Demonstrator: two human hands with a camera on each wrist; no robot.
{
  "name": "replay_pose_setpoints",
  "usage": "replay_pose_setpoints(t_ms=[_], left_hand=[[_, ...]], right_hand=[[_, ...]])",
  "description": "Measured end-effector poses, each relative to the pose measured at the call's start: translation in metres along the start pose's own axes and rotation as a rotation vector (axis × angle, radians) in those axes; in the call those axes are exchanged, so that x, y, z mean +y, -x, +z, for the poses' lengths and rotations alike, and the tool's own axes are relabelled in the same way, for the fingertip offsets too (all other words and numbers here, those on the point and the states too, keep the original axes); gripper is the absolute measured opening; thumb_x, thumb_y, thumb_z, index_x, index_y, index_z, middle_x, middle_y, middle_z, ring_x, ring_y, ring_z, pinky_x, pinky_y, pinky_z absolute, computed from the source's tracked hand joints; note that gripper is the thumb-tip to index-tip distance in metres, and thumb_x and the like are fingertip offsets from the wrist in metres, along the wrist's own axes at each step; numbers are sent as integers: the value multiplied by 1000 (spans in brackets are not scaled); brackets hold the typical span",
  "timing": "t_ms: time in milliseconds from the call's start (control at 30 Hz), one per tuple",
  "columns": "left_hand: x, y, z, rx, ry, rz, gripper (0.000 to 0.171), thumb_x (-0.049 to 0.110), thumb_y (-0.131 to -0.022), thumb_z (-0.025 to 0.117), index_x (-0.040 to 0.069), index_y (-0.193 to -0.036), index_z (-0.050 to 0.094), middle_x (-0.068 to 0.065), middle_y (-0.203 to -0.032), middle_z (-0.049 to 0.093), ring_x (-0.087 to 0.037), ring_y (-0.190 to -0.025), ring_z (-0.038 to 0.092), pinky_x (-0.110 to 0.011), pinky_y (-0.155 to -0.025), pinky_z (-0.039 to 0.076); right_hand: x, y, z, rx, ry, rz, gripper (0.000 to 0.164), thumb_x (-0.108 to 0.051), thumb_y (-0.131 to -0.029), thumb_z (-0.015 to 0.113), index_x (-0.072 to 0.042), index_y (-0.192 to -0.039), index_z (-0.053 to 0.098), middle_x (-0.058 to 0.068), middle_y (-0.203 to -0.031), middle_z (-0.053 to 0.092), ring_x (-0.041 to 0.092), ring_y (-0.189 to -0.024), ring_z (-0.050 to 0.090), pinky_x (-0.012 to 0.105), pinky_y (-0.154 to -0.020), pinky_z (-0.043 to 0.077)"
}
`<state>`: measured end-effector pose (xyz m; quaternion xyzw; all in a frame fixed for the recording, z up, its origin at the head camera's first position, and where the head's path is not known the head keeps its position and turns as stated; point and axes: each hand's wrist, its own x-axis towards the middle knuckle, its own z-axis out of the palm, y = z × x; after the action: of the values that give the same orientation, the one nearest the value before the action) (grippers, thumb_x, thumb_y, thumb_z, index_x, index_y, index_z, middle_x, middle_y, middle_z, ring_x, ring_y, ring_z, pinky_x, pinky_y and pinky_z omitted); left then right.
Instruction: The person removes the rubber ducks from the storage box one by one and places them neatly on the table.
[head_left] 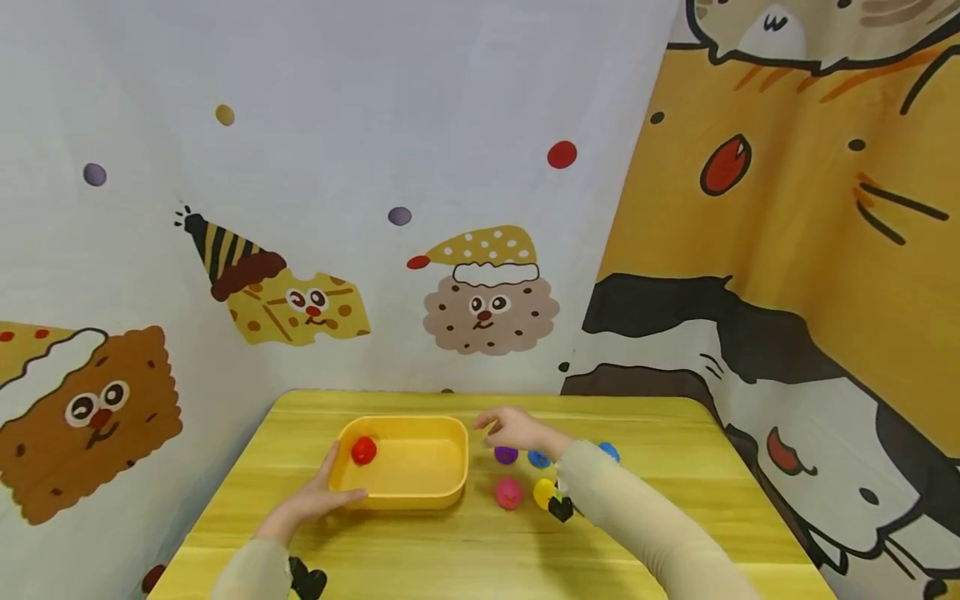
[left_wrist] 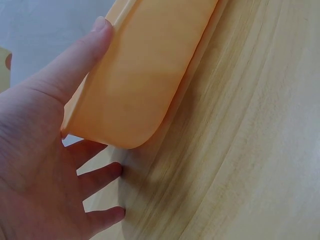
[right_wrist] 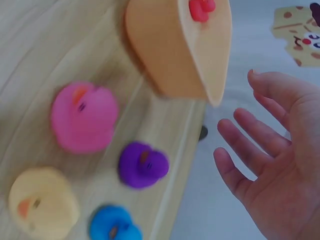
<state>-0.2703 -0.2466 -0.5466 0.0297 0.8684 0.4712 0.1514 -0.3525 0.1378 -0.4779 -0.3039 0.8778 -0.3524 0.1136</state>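
Note:
A yellow plastic box (head_left: pixel 401 502) stands on the table with a small red rubber duck (head_left: pixel 363 451) inside, near its left end. My left hand (head_left: pixel 311 500) holds the box's near left corner. Along the rim lies its thumb (left_wrist: pixel 80 62), while the other fingers reach around the corner, partly hidden. My right hand (head_left: pixel 513 428) hovers just right of the box, fingers loosely spread and nothing in them. Below and beside it sit a purple duck (right_wrist: pixel 142 165), a pink duck (head_left: pixel 508 493), a yellow duck (head_left: pixel 543 494) and a blue duck (head_left: pixel 537 459).
Another blue toy (head_left: pixel 609 452) lies farther right, partly behind the right sleeve (head_left: pixel 622 496). The wooden table (head_left: pixel 420 558) meets a cartoon-printed cloth (head_left: pixel 360 125) at the back and sides. Dark heart-shaped pieces (head_left: pixel 307 578) hang by both wrists.

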Motion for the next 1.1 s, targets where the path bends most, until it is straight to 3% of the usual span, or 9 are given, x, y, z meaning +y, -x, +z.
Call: replay_pose_setpoints(t_ms=[200,367,567,867,1100], left_hand=[[5,5,0,20,-4,14,119,39,-83,76,5,-152,-15,-39,-152,-3,-61,-134,12,-70,-105,17],[7,7,1,40,-15,9,119,39,-82,77,5,-153,-12,-38,-152,1,-60,-134,17,-69,-105,21],[8,5,2,47,-3,26,118,37,-82,78,3,-153,-10,-35,-155,-2,-57,-136,14,-68,-107,18],[5,7,4,60,6,52,116,39,-83,75,3,-153,-11,-39,-152,2,-61,-133,16,-71,-104,19],[4,5,4,77,55,50,119,34,-81,80,5,-154,-9,-37,-153,2,-59,-135,17,-70,-104,20]], right_hand=[[-18,-33,17,-18,4,-30,39,-12,-84,73,-4,-121,65,9,-122,64,33,-108,62,30,-86,52],[-35,-57,30,-6,67,-46,41,-20,-86,74,-13,-125,65,4,-127,61,34,-116,57,36,-92,50],[-48,-83,47,-7,91,-97,41,-14,-85,75,-9,-125,65,7,-125,63,32,-112,60,31,-91,49],[-61,-110,79,-46,274,-138,47,-19,-85,75,-11,-129,61,1,-132,59,21,-122,54,29,-101,43],[-68,-120,98,-88,232,-107,45,-17,-83,76,-11,-127,64,-2,-128,62,16,-122,53,30,-100,43]])
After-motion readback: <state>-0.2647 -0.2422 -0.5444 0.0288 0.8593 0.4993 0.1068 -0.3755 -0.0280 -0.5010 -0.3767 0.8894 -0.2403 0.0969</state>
